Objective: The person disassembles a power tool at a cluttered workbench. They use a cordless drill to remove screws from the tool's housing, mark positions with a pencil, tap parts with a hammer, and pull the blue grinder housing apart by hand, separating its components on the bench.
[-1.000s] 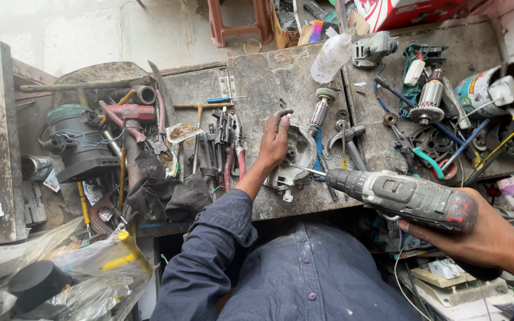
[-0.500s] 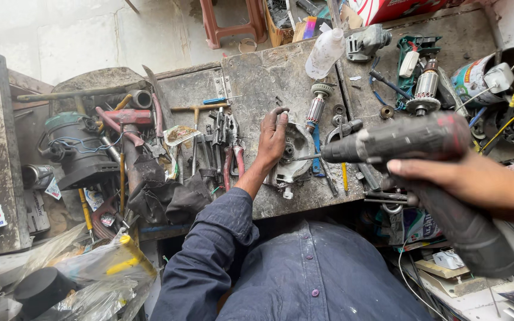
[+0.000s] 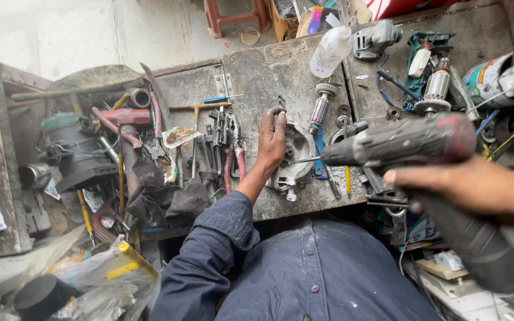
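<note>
My left hand (image 3: pixel 270 141) rests on a round grey metal housing (image 3: pixel 293 161) lying on the grimy workbench (image 3: pixel 257 77), fingers curled over its upper rim. My right hand (image 3: pixel 447 189) grips a dark cordless drill (image 3: pixel 411 142) held close to the camera. The drill's thin bit (image 3: pixel 306 159) points left and reaches the housing beside my left hand. A motor armature (image 3: pixel 320 109) lies just right of the housing.
Pliers, screwdrivers and wrenches (image 3: pixel 218 139) lie left of my left hand. A clear plastic bottle (image 3: pixel 331 52), a grey power tool (image 3: pixel 376 38), another armature (image 3: pixel 434 89) and cables crowd the right side. Old motors and plastic bags (image 3: pixel 90 273) fill the left.
My right hand has raised the drill from low at the bench edge and swung it leftward, bringing the bit to the housing. My left hand has stayed on the housing.
</note>
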`<action>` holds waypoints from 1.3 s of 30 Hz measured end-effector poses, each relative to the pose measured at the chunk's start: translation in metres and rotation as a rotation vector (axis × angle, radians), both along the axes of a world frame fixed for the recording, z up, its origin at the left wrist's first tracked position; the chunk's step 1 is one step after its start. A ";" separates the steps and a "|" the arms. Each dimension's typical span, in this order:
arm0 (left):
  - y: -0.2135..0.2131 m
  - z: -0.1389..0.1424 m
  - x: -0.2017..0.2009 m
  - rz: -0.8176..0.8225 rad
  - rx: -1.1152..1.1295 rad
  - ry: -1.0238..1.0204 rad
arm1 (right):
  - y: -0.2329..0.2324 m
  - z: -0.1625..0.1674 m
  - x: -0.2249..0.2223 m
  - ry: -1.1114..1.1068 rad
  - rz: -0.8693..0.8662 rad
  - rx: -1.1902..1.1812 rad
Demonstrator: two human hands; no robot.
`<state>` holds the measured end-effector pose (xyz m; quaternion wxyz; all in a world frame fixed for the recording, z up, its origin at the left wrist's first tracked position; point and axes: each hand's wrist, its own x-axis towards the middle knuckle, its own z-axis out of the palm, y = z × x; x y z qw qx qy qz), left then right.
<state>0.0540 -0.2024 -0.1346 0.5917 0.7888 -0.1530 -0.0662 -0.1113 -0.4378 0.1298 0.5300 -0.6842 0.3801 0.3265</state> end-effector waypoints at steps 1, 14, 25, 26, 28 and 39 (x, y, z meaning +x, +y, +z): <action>0.000 0.000 0.000 -0.006 -0.001 -0.002 | -0.002 -0.001 -0.005 -0.101 0.034 0.014; -0.012 -0.005 0.011 -0.041 0.106 -0.021 | 0.023 0.003 -0.037 -0.309 0.285 -0.062; -0.010 0.008 -0.006 -0.042 0.016 -0.011 | 0.033 -0.002 -0.056 -0.583 0.350 -0.134; -0.009 0.009 -0.006 -0.050 0.009 -0.024 | 0.041 -0.005 -0.058 -0.606 0.312 -0.094; -0.011 0.009 -0.004 -0.036 0.013 -0.006 | 0.038 -0.003 -0.055 -0.566 0.357 -0.041; -0.010 0.001 0.006 -0.029 0.010 -0.042 | 0.008 0.015 -0.008 -0.473 0.414 -0.081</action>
